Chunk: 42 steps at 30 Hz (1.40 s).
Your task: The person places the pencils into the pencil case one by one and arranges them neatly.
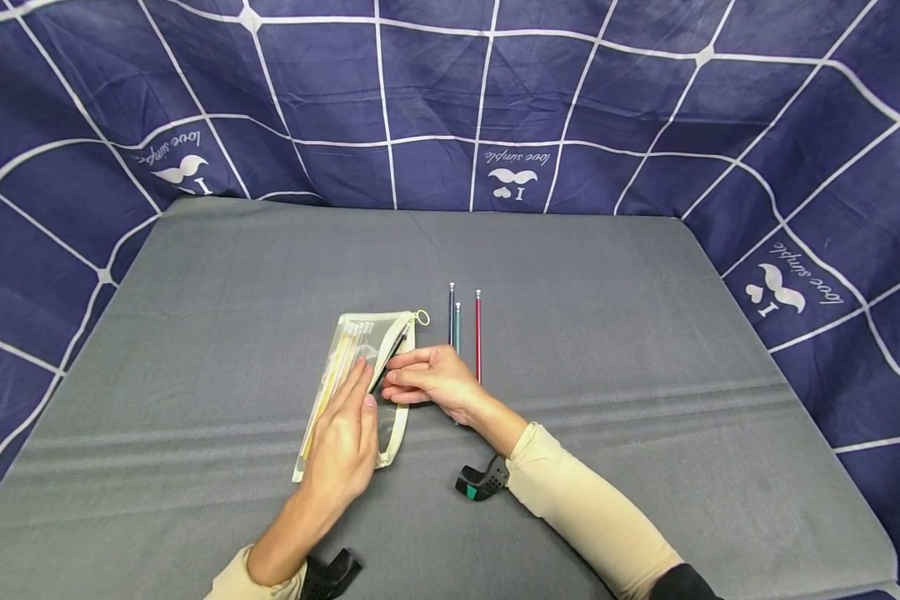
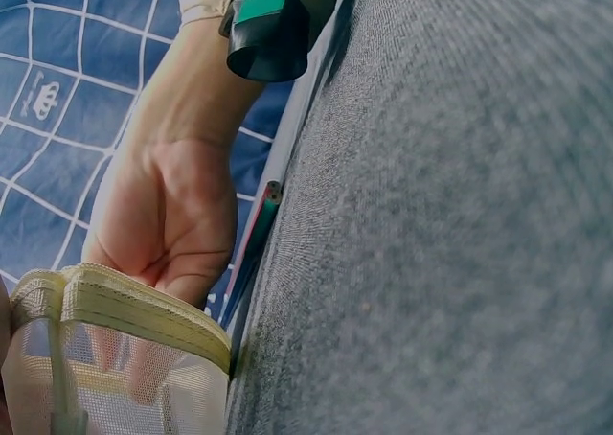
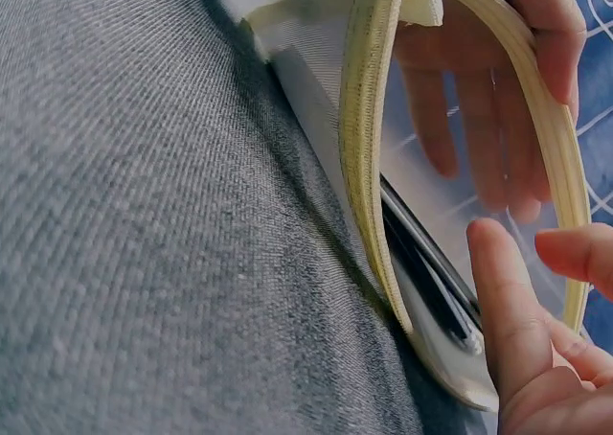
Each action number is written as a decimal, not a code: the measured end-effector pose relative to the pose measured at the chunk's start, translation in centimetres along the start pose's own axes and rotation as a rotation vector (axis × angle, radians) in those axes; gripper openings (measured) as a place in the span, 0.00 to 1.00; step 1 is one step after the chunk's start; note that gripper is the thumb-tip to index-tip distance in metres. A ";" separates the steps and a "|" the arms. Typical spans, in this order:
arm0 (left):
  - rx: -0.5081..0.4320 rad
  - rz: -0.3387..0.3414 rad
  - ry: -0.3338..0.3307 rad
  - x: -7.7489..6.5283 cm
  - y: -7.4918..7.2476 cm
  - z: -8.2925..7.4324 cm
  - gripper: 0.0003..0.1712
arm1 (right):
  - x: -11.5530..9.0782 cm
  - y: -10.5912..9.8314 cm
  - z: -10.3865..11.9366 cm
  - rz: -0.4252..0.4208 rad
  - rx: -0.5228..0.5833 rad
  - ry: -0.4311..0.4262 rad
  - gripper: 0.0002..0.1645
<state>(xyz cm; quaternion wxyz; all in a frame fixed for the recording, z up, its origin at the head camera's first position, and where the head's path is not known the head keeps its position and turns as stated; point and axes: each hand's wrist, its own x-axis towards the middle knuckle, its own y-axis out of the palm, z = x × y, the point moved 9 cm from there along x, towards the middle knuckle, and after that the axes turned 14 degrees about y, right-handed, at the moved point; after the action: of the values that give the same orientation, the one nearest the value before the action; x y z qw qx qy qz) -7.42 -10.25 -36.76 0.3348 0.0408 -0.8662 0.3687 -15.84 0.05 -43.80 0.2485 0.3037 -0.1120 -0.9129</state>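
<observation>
A translucent mesh pencil pouch (image 1: 396, 437) with a pale yellow zipper edge lies on the grey surface, its mouth gaping. My left hand (image 1: 345, 442) lies over it, and in the right wrist view the left thumb (image 3: 551, 52) and fingers grip the raised rim. Inside the mouth rests a black pencil (image 1: 391, 357), also visible as a dark shaft (image 3: 426, 239). My right hand (image 1: 435, 383) reaches into the opening beside this pencil, with a gap between index finger and thumb. Several yellowish pencils (image 1: 337, 362) show through the pouch.
Beyond my right hand lie a dark blue pencil (image 1: 452, 312), a teal pencil (image 1: 457, 327) and a red pencil (image 1: 478, 333). A grey cloth-covered table (image 1: 615, 333) extends around them. Navy checked curtains (image 1: 435, 92) hang along the back and sides.
</observation>
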 end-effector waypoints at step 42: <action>0.000 0.002 -0.016 0.0 -0.1 0.0 0.21 | -1.1 -3.5 1.0 -0.096 -0.054 -0.036 0.19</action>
<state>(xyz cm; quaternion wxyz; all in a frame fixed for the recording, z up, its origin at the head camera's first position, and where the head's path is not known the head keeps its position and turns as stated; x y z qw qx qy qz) -7.39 -10.32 -36.68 0.3275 0.0428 -0.8688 0.3689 -17.07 3.64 -43.70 0.2104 0.2853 -0.0770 -0.9319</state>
